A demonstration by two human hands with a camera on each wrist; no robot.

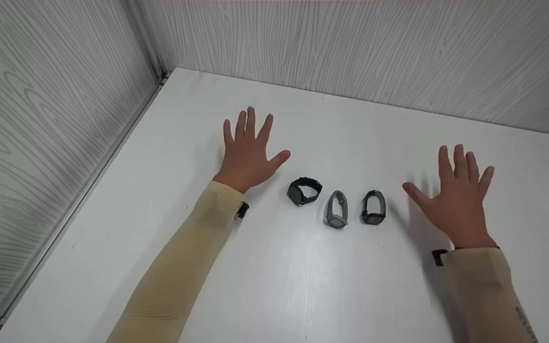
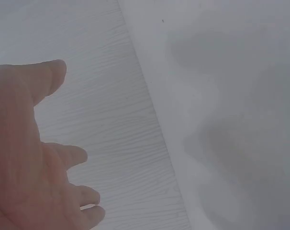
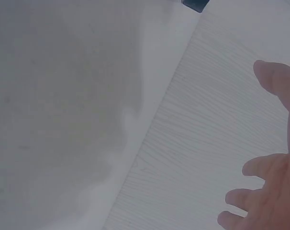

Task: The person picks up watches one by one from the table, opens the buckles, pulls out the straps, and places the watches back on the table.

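Note:
Three watches stand on the white table between my hands in the head view. The leftmost is a black watch (image 1: 296, 194) with a round face and a looped strap. Beside it is a grey watch (image 1: 337, 220), and to its right a watch with a black case and grey strap (image 1: 374, 218). My left hand (image 1: 247, 159), fingers spread, is up and left of the black watch and holds nothing. To the right of the watches, my right hand (image 1: 460, 205) is spread too, thumb toward them, with nothing in it. Both wrist views show straight fingers over bare surface.
The white table (image 1: 274, 286) meets a wood-grain panel (image 1: 331, 43) along its back edge. Another such panel (image 1: 41, 119) rises on the left, with a metal strip along its base. Both forearms wear beige sleeves (image 1: 174, 276).

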